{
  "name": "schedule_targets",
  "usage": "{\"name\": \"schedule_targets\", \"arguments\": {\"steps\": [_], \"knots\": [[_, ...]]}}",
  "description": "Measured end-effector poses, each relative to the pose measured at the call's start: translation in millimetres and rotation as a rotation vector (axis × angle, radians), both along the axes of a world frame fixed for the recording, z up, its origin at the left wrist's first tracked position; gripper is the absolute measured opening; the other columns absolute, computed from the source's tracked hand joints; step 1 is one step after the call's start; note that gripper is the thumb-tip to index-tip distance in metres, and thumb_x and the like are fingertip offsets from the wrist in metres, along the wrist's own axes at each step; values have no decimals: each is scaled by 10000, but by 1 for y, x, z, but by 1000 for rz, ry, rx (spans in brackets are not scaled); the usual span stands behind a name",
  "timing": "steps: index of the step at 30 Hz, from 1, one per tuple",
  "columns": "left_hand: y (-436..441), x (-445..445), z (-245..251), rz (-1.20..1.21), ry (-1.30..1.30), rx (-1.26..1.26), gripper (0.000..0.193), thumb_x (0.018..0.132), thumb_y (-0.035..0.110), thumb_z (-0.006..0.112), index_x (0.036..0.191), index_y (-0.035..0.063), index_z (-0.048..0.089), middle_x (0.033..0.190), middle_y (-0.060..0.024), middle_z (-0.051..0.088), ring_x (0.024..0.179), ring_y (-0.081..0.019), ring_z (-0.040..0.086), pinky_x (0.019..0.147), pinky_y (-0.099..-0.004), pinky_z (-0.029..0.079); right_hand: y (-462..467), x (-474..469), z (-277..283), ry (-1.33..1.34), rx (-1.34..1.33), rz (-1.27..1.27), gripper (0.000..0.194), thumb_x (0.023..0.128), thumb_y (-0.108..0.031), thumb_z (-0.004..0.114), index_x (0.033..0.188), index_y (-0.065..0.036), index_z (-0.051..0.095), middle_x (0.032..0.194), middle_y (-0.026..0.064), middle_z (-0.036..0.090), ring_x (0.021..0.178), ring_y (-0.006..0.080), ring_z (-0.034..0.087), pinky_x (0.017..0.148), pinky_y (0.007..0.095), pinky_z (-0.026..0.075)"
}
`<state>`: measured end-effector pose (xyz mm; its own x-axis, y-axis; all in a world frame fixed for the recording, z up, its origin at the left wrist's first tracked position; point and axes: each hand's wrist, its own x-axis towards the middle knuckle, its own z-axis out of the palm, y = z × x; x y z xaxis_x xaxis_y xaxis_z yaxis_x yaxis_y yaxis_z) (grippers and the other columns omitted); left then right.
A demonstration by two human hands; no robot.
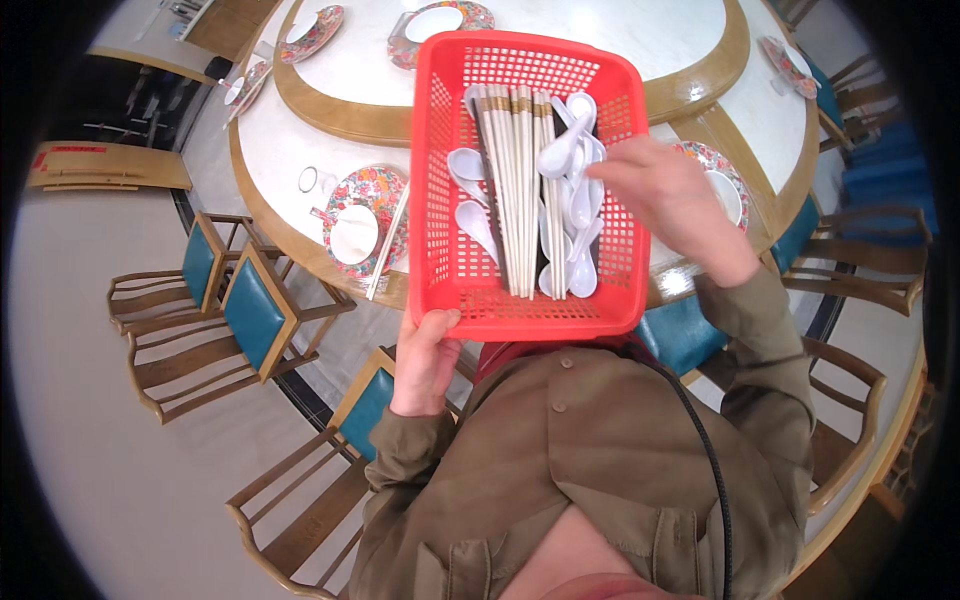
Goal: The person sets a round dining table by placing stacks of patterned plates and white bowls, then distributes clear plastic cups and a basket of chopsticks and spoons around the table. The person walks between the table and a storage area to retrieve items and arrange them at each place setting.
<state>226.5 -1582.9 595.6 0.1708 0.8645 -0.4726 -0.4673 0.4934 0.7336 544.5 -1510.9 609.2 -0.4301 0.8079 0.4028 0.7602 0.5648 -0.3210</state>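
A red perforated plastic basket [525, 321] is held up over the near edge of the round table, with my left hand [430, 360] gripping its near left corner. Inside lie a bundle of pale chopsticks [511, 202] with gold-coloured bands and several white soup spoons [583, 274], on both sides of the chopsticks. My right hand [660, 191] reaches over the basket's right wall, its fingertips at the spoons near a white spoon [559, 156] that lies on top. Whether the fingers hold a spoon cannot be told.
A floral plate [382, 180] with a white bowl [354, 236], spoon and chopsticks [388, 244] sits left of the basket. Another floral plate [697, 154] with a bowl is partly behind my right hand. A raised round turntable [330, 120] stands beyond. Wooden chairs [259, 315] with teal seats surround the table.
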Motion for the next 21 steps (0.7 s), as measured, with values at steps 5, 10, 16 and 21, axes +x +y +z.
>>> {"name": "schedule_targets", "arguments": {"steps": [5,10,16,21], "knots": [[3,-8,-1,-32,-29,-17,529,834,-24,516,1346,-2,388,1212,-111,569,1066,-210,588,896,-356,493,63,-64,-20,-385,93,297,70,760,-114,568,796,-100,627,791,25,549,809,203,583,595,327,515],[1,-12,5,-19,-67,-35,599,830,-33,512,1399,15,332,1254,-112,544,1101,-208,571,924,-354,485,91,-85,-26,-552,150,560,69,760,-145,570,732,-100,615,729,17,568,799,188,598,565,316,510],[-6,-12,7,-8,-75,-48,623,827,-41,490,1418,43,310,1266,-100,533,1111,-199,563,936,-353,481,85,-75,-28,-516,153,667,88,755,-139,568,675,-104,553,688,3,554,727,181,599,581,315,510],[-9,-13,8,-41,-67,-73,601,830,-32,489,1403,61,334,1265,-93,532,1108,-193,563,940,-353,480,80,-73,-26,-520,156,634,74,758,-142,562,695,-107,550,707,1,556,750,176,596,597,312,511]]}}
